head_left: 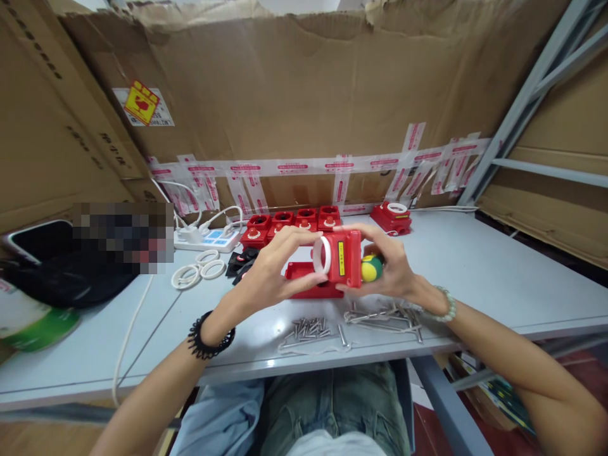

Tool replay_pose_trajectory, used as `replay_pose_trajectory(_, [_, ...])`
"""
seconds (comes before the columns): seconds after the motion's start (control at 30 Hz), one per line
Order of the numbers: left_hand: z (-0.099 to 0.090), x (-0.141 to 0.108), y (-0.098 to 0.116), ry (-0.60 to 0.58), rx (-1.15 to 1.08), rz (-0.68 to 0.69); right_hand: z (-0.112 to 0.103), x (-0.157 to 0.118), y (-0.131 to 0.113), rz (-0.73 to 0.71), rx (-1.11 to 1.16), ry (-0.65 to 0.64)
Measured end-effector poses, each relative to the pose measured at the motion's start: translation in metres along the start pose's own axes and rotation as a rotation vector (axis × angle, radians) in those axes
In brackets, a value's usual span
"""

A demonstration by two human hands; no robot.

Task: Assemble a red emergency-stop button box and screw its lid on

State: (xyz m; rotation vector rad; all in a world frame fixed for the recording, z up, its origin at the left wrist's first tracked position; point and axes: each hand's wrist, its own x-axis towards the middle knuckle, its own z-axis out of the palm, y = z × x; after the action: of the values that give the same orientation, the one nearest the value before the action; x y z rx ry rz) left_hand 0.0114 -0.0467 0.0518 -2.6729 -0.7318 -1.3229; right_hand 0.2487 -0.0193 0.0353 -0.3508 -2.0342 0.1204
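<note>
Red housing [349, 259] above the worktop [479, 272]
Left hand [273, 266] pinches its white ring [324, 254]; right hand [396, 263] clasps its base; screws [311, 328] near front edge.

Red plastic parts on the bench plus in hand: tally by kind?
Red plastic housings in the row: 4
Red plastic housing at back right: 1
Red plastic housing between left hand and right hand: 1
Red rectangular plastic tray: 1
Total: 7
</note>
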Motion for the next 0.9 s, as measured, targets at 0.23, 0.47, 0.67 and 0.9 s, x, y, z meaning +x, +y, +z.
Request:
replay_pose_trajectory(0.23, [-0.003,0.000,0.012,-0.018,0.117,0.240,-0.011,0.008,-0.005,0.267,0.406,-0.159])
replay_pose_trajectory(0.47, [0.002,-0.001,0.020,0.015,0.270,0.361,-0.020,0.020,-0.012,0.649,0.625,-0.424])
replay_pose_trajectory(0.67, [-0.001,-0.001,0.026,0.007,0.400,0.464,-0.017,0.015,-0.005,0.749,0.823,-0.537])
replay_pose_trajectory(0.9, [-0.003,-0.001,0.024,-0.027,0.390,0.457,-0.017,0.014,-0.001,0.780,0.875,-0.598])
